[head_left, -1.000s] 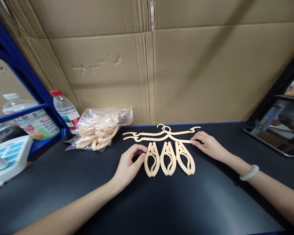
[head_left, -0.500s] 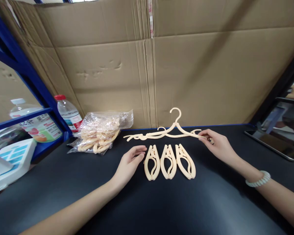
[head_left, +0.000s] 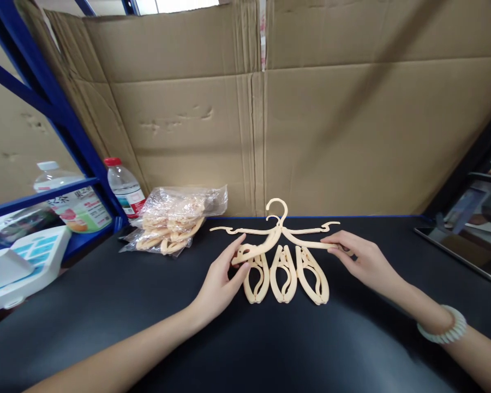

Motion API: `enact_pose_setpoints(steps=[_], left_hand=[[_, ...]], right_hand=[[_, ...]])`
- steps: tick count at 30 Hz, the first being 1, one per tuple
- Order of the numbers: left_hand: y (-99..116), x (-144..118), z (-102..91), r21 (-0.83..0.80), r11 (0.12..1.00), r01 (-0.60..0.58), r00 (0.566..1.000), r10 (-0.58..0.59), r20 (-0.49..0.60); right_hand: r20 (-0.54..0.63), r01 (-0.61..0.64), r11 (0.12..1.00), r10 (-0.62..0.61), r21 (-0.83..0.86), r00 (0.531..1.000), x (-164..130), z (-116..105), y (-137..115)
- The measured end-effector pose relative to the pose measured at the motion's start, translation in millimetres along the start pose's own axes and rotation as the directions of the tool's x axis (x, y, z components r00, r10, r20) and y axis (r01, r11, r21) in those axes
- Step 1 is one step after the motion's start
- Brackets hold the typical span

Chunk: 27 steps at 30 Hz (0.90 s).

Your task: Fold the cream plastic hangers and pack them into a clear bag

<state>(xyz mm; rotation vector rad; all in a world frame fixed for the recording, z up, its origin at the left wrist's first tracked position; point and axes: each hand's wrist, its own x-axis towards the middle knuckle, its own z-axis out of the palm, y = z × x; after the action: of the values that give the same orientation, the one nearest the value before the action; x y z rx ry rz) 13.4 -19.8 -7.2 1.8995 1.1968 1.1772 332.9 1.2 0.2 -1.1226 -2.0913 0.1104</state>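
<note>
A cream plastic clothes hanger (head_left: 305,241), its arms spread, is raised a little off the table between my two hands. My left hand (head_left: 221,284) has fingers and thumb around the hanger's left arm end. With my right hand (head_left: 362,259) I pinch the tip of its right arm; the bracelet sits on that wrist. A second unfolded hanger (head_left: 253,231) lies just behind, partly covered by the held one. In front, three folded hangers stand in a row: a left one (head_left: 257,281), a middle one (head_left: 283,278) and a right one (head_left: 314,278). The left one's top is partly hidden.
A clear plastic bag (head_left: 169,221) of folded hangers lies at the back left, beside a red-capped bottle (head_left: 125,188). A blue rack (head_left: 61,117) and a white-and-blue object (head_left: 33,267) are at far left. Cardboard (head_left: 196,131) walls the back; a dark tablet-like slab (head_left: 470,248) lies right.
The hanger has come nearer and lower, off the one behind it. My left hand, empty before, has closed on its left arm. My right hand still holds the right arm.
</note>
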Motion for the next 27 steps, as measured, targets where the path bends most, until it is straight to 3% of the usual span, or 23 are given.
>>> enact_pose_setpoints(steps=[3,6,11,17,19,21,24,27], left_hand=[[2,0,-2.0,0.049,0.999,-0.004,0.999,0.006,-0.035],[1,0,-2.8,-0.008,1.000,0.029,0.999,-0.030,-0.033],[-1,1,-2.9,-0.053,0.996,0.066,0.996,-0.068,-0.048],[-2,1,-3.2,-0.060,0.995,0.075,0.996,-0.077,-0.035],[-2,1,-3.3,-0.064,0.995,0.075,0.996,-0.078,-0.033],[-1,1,-3.2,-0.074,0.994,0.080,0.996,-0.082,-0.036],[0,2,-2.7,-0.098,0.991,0.085,0.995,-0.089,-0.035],[0,3,-2.0,-0.108,0.991,0.079,0.996,-0.082,-0.032]], right_hand=[[-0.002,0.071,0.997,-0.071,-0.035,0.997,-1,1,-2],[-0.002,0.157,0.971,-0.160,-0.182,0.987,-2,-1,-4],[-0.023,0.176,0.801,-0.230,-0.572,0.973,-4,-8,-12],[-0.071,0.192,0.669,-0.344,-0.718,0.936,-5,-9,-18],[-0.084,0.196,0.675,-0.358,-0.711,0.930,-3,-8,-17],[-0.110,0.189,0.745,-0.332,-0.640,0.937,-3,-6,-15],[-0.155,0.190,0.893,-0.273,-0.408,0.949,-3,-1,-14],[-0.215,0.157,0.972,-0.194,-0.177,0.957,-4,4,-14]])
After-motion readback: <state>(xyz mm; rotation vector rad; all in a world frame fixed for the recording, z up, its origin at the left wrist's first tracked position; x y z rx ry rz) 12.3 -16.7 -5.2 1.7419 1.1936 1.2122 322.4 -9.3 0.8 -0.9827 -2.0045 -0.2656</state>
